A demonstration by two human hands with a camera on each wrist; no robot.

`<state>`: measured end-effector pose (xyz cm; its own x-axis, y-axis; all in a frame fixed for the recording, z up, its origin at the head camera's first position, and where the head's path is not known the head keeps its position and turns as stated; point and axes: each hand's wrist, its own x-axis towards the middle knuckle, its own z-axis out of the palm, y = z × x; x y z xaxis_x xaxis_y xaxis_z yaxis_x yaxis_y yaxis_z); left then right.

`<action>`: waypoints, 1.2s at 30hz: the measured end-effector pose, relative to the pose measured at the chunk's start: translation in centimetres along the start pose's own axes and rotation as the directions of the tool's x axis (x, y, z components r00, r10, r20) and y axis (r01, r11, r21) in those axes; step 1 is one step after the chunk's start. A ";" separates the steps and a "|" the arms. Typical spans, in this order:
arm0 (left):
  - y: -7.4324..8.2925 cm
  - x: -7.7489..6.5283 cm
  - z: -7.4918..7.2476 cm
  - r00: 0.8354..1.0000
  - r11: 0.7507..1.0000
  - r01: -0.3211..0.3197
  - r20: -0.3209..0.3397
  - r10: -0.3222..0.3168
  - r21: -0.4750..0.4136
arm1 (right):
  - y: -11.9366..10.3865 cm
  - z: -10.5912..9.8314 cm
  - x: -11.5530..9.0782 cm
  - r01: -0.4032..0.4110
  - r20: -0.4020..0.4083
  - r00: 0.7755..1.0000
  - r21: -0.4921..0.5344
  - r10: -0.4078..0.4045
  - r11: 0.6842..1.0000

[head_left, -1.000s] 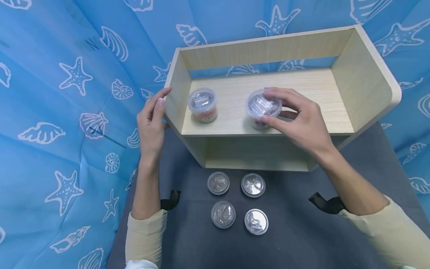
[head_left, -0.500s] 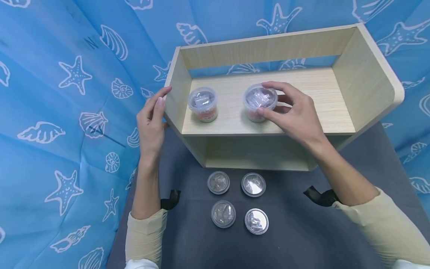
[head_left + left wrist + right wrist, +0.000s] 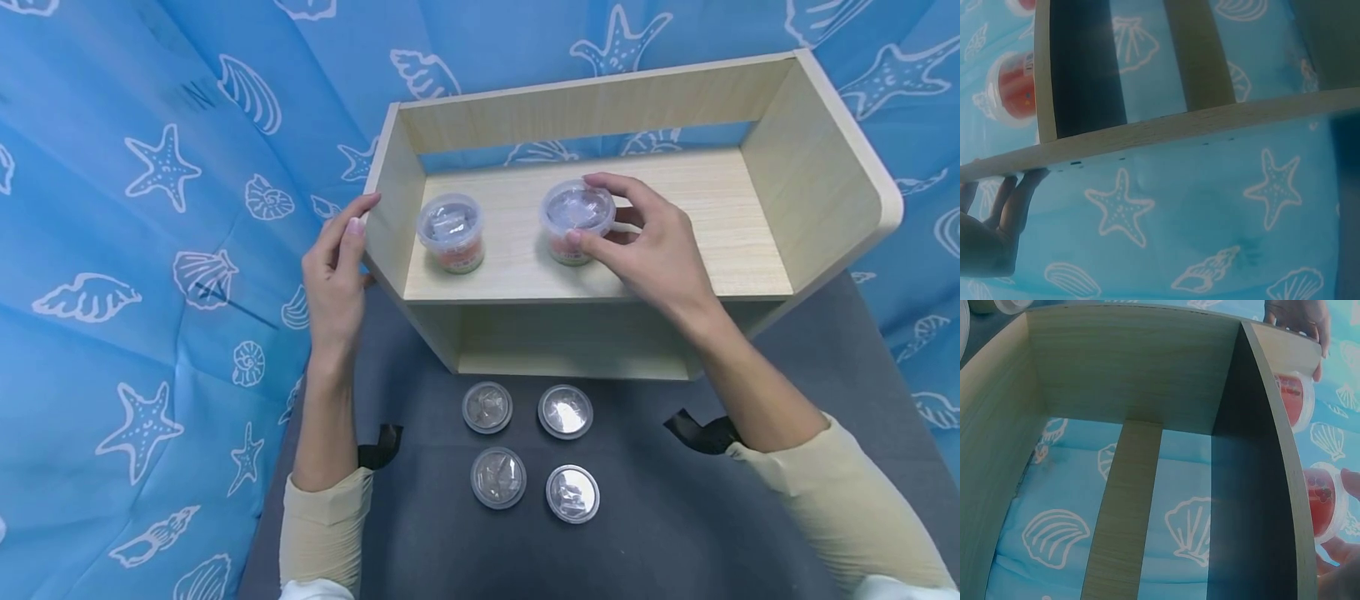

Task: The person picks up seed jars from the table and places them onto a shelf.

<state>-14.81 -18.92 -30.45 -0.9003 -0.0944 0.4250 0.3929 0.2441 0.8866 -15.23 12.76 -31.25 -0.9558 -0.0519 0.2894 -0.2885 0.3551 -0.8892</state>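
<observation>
On the upper shelf of a pale wooden rack (image 3: 675, 192), my right hand (image 3: 652, 242) holds a clear lidded plastic tub (image 3: 572, 242) between thumb and fingers. Its contents look red in the right wrist view, where the tub (image 3: 1321, 500) shows beside my fingers. A similar tub (image 3: 456, 242) stands to the left on the same shelf. My left hand (image 3: 335, 275) touches the rack's left side panel with its fingers; the left wrist view shows that hand (image 3: 997, 231) against the panel's edge (image 3: 1147, 132).
Several round clear-lidded tubs, among them one near the rack (image 3: 487, 408) and one at the front right (image 3: 572, 495), sit on the dark grey table (image 3: 637, 533). Below the upper shelf is a lower compartment (image 3: 570, 337). A blue curtain (image 3: 187, 333) with white shells hangs behind and left.
My right hand has moved slightly left and back with the tub, away from the shelf's front edge. My left hand has stayed at the side panel.
</observation>
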 end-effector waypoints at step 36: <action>0.0 0.0 0.1 1.000 1.000 0.004 -0.019 -0.004 0.012 | 0.2 -1.4 -3.4 0.225 -0.183 0.957 -0.030 -0.227 0.974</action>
<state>-14.87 -18.83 -30.51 -0.8981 -0.1138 0.4248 0.3868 0.2551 0.8862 -11.94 14.31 -31.90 -0.8385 0.0408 0.5434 -0.4945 0.3619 -0.7902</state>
